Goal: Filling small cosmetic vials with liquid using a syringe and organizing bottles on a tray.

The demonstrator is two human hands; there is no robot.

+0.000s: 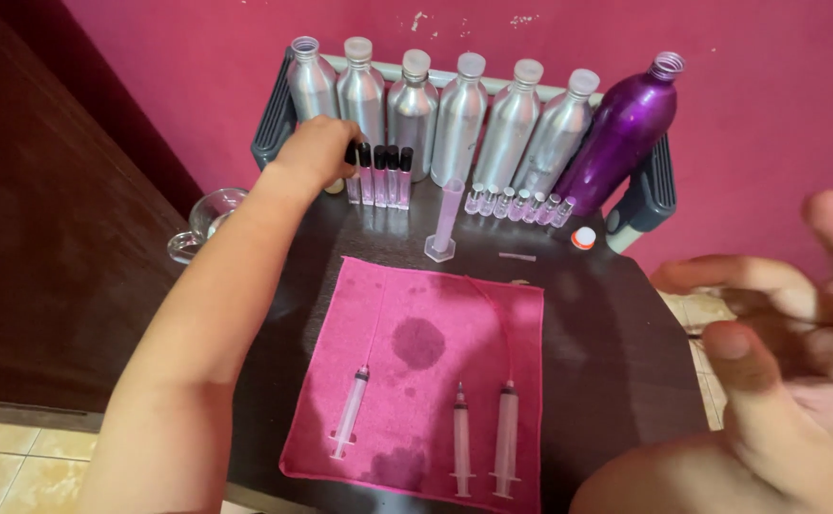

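Brushed metal bottles (459, 119), damp pink cloth (416, 371), clear plastic syringes (461, 440)

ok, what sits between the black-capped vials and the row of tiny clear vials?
Head view: a clear measuring cylinder stands between the black-capped vials and the tiny clear vials, slightly nearer the camera. The left hand is at the capped row.

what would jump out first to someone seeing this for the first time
Probably the row of silver bottles against the pink wall at the back, ending on the right in one uncapped purple bottle. Next, the stained pink cloth in the middle of the dark table, with three syringes lying on it. The left hand reaches to the small black-capped vials.
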